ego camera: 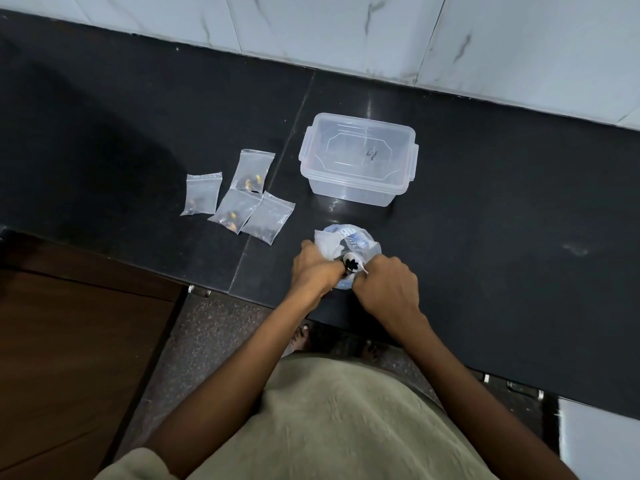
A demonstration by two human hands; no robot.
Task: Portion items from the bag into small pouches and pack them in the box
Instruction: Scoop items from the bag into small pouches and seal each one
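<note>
Hands [349,275] gripping bag [349,242], black counter [485,258], tiled wall [346,29]

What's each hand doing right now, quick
Left hand: fingers curled, gripping the plastic bag at its left side.
Right hand: fingers curled, gripping the same bag's right side.

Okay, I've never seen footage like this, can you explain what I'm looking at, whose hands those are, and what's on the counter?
There is one picture, taken by a camera worn on a person's head, looking down. No machine here: the left hand and right hand are the person's own, both gripping a crumpled plastic bag on a black counter. Four small clear pouches lie to the left, some holding small items. Behind the bag stands a clear plastic box, lid on.
</note>
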